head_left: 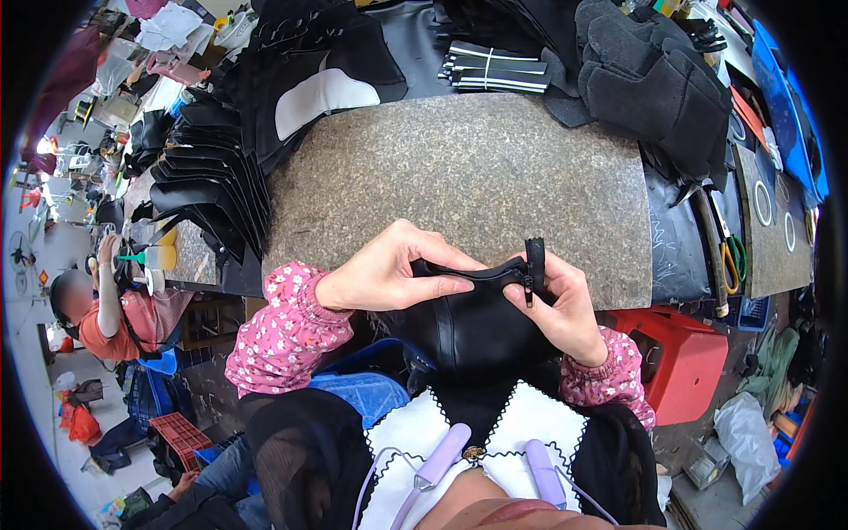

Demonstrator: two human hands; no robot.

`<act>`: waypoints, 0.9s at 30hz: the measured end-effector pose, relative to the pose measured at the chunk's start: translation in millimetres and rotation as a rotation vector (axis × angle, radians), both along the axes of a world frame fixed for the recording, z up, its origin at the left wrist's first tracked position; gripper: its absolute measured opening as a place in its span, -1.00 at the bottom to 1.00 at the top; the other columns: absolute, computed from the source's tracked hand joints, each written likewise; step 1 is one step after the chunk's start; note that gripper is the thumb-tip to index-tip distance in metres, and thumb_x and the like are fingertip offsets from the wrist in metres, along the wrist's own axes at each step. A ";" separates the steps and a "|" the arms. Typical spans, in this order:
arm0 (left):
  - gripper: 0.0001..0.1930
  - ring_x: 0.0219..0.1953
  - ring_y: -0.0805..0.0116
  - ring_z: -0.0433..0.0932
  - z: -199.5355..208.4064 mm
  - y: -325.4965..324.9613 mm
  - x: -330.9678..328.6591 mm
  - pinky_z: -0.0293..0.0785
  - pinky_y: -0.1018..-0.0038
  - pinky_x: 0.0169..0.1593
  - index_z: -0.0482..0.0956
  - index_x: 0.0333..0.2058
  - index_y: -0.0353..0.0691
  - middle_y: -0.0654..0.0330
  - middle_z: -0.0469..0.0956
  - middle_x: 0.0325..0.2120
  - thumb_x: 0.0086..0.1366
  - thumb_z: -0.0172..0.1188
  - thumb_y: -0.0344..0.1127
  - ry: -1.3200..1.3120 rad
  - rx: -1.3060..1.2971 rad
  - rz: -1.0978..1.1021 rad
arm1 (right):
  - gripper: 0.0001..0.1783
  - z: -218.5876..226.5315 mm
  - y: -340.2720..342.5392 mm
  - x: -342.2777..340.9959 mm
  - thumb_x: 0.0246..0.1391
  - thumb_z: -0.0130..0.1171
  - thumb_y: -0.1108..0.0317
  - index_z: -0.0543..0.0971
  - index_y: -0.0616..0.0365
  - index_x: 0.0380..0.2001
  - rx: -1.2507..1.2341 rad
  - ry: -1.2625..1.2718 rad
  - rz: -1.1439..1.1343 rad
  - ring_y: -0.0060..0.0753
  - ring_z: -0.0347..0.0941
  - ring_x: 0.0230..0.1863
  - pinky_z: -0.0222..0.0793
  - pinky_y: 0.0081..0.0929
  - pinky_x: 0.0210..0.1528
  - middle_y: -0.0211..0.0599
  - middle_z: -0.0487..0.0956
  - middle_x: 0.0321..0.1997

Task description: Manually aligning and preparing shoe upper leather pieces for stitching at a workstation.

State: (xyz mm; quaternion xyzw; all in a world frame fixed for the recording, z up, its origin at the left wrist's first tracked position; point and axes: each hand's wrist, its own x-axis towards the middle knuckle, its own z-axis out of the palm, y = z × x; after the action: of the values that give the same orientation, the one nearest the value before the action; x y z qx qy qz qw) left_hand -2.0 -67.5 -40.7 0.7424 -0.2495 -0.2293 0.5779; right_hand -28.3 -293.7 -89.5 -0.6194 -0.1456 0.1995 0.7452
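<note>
Both hands are working one black leather piece [473,322] at the near edge of the speckled stone table [459,177]: the left hand [389,269] is pinching its top seam, the right hand [556,305] is pinching the black zipper end [533,265] sticking upright. Judging by this, fitting is underway; stacked black cut pieces [208,190] are waiting untouched
</note>
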 end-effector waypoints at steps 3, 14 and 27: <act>-0.75 -0.45 0.41 0.52 -1.3 -2.4 -0.2 0.40 0.54 -0.33 0.61 -0.22 -0.29 0.10 0.62 -0.46 0.05 0.26 -0.49 -0.050 0.001 0.003 | -0.71 -3.9 1.7 -2.4 0.03 0.15 0.49 0.45 0.32 -0.14 -0.009 0.017 -0.052 -0.73 0.38 -0.28 0.31 -0.72 -0.22 -0.46 0.51 -0.34; -0.80 -0.47 0.21 0.59 -6.7 -12.4 -1.4 0.45 0.48 -0.37 0.61 -0.31 -0.29 0.01 0.59 -0.45 0.03 0.22 -0.44 -0.226 0.087 0.034 | -0.77 26.4 -7.1 22.7 -0.30 0.38 0.30 0.61 0.09 -0.48 -0.556 -0.705 -0.006 -0.34 0.39 -0.15 0.09 -0.27 0.07 -0.34 0.50 -0.27; -0.47 -0.43 0.31 0.57 0.8 -1.0 7.2 0.44 0.46 -0.36 0.39 -0.15 -0.24 0.15 0.53 -0.36 -0.13 0.39 -0.30 -0.247 0.262 0.059 | -0.85 31.2 -20.6 34.0 -0.28 0.36 0.38 0.58 0.15 -0.61 -0.524 -0.697 0.023 -0.42 0.41 -0.51 0.14 -0.35 -0.02 -0.35 0.52 -0.61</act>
State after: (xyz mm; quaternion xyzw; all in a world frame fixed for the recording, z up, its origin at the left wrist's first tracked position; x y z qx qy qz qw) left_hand 5.2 -68.5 -40.0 0.8410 -0.2646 -0.1497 0.4475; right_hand 5.7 -314.3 -58.3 -0.8164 -0.3397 0.0169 0.4668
